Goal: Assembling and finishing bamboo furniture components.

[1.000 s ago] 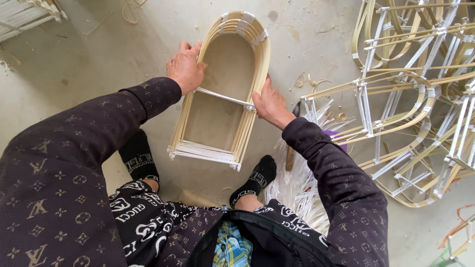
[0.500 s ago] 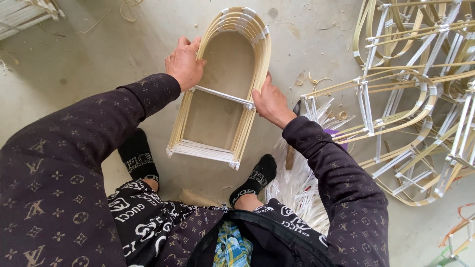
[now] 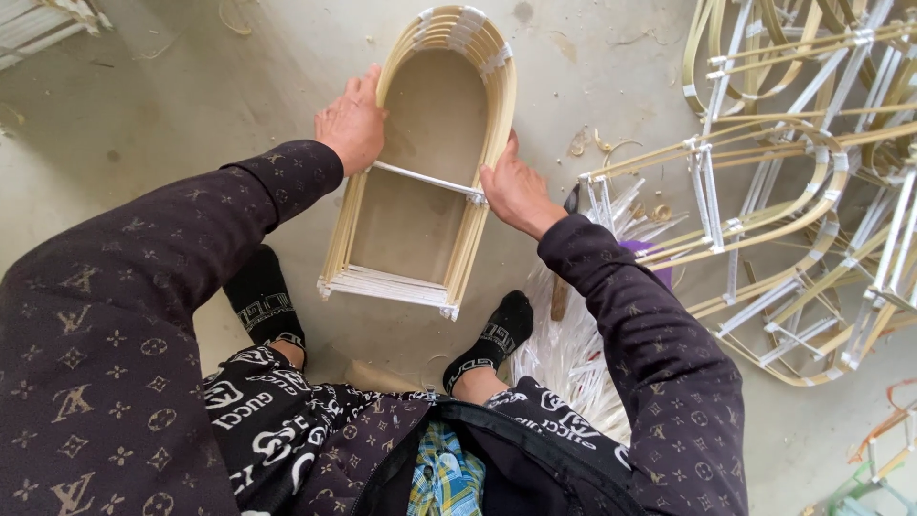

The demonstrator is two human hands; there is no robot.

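Frame: my arched bamboo frame stands on the floor at 12 o'clock, ahead of my feet.
Left hand: curled on its 9 o'clock rail.
Right hand: gripping the 3 o'clock rail by the white-wrapped crossbar.
Doing it well: I'd keep both rails pressed evenly so it stays square.

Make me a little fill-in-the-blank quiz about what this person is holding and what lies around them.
1. Both hands grip an arch-shaped bamboo frame, the left hand and right hand on ____ sides.
2. A crossbar wrapped in ____ strip joins the frame's sides.
3. The pile of finished frames lies to the person's ____.
4. The person's feet wear black ____.

Missing words: opposite; white; right; socks
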